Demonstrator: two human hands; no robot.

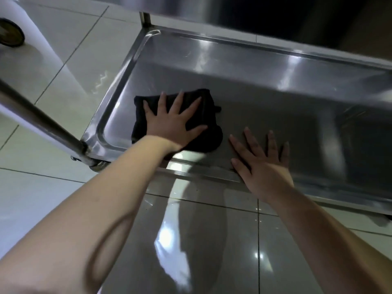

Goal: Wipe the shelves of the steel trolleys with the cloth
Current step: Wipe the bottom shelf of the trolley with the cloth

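A low steel trolley shelf (265,98) with a raised rim fills the middle of the view. A folded black cloth (209,132) lies near its left end. My left hand (172,122) presses flat on the cloth with fingers spread. My right hand (261,164) rests flat on the shelf by the near rim, to the right of the cloth, fingers straight and holding nothing.
A steel trolley post (42,122) slants in from the left to the shelf's near corner. Another post (145,19) rises at the far left corner. An upper shelf (275,11) overhangs at the top. Glossy floor tiles (191,240) lie below.
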